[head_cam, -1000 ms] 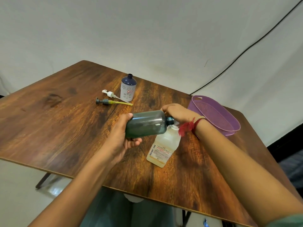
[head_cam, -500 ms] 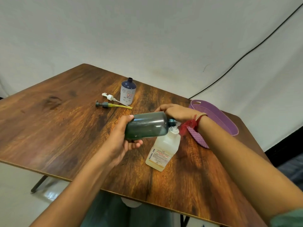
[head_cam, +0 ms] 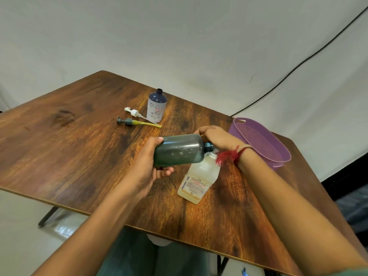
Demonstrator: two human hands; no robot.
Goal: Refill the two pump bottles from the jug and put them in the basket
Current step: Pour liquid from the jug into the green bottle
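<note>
Left hand (head_cam: 147,168) is gripping the dark green bottle (head_cam: 179,150) sideways above mid-bench (head_cam: 79,156), neck pointing 3 o'clock. Right hand (head_cam: 217,140) is curling over the top of the pale jug (head_cam: 196,182), hiding it; its hold cannot be told.

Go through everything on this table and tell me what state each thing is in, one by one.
green bottle: pump off, held on its side, neck by the jug
left hand: grips the green bottle
right hand: curled by the bottle's neck; grip unclear
jug: standing on the table, top hidden
blue-topped bottle: upright, pump off
white pump: lying on the table
grey pump: lying on the table
basket: no bottle inside
</note>
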